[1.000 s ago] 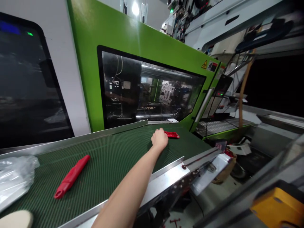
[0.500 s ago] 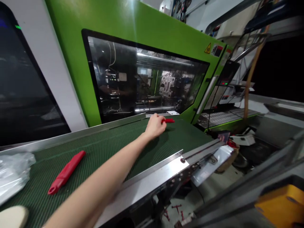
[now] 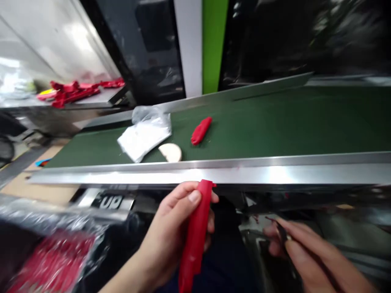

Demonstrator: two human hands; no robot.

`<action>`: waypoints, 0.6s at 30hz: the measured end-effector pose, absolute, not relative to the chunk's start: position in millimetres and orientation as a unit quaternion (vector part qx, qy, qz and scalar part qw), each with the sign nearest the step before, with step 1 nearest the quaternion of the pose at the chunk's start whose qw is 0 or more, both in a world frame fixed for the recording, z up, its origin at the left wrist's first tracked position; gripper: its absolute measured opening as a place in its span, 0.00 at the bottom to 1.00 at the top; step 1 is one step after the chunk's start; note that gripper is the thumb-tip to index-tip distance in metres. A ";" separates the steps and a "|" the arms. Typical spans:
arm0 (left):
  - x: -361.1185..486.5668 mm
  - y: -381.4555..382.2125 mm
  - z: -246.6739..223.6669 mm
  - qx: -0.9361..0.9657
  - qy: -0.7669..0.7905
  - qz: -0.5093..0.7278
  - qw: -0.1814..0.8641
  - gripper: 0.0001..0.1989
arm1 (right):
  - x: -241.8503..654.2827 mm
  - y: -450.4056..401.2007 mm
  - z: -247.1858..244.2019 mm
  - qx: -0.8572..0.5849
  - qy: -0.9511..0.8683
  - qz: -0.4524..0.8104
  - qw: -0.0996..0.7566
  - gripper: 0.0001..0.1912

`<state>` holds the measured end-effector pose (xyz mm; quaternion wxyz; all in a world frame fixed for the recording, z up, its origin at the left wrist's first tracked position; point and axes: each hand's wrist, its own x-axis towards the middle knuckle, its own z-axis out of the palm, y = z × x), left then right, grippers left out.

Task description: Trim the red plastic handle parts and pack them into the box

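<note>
In front of the conveyor's metal rail, my left hand (image 3: 171,228) grips a long red plastic piece (image 3: 197,232), thumb on its face and fingers behind. To the right, my right hand (image 3: 308,252) is closed round a slim dark tool (image 3: 285,238), blurred, its tip pointing up and left. Another red piece (image 3: 201,130) lies on the green conveyor belt (image 3: 262,126). A white and clear plastic bag (image 3: 145,134) and a cream rounded block (image 3: 171,152) are left of it on the belt.
Red parts (image 3: 76,91) lie on a metal table at the far left. A clear bag of red pieces (image 3: 55,260) stands at lower left. The metal rail (image 3: 244,173) runs along the belt's near edge.
The view has swung left and down. An arm was reaching over the belt with a red piece; now my left hand holds one near me, and my right hand with a dark tool is in view.
</note>
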<state>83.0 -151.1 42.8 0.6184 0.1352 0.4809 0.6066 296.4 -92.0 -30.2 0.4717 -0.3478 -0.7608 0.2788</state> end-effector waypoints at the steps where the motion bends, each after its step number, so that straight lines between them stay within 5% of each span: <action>1: 82.2 -166.0 32.4 0.114 0.482 0.615 0.614 0.11 | 286.1 -97.0 -26.0 -0.337 -0.775 0.292 0.448 0.17; 7: 76.9 -236.3 4.7 0.050 0.525 0.630 0.570 0.12 | 225.0 -118.4 -2.1 -0.194 -0.874 0.327 0.302 0.19; 18: 58.1 -269.5 -4.7 0.048 0.504 0.652 0.564 0.13 | 177.4 -140.2 4.4 -0.072 -0.933 0.227 0.269 0.20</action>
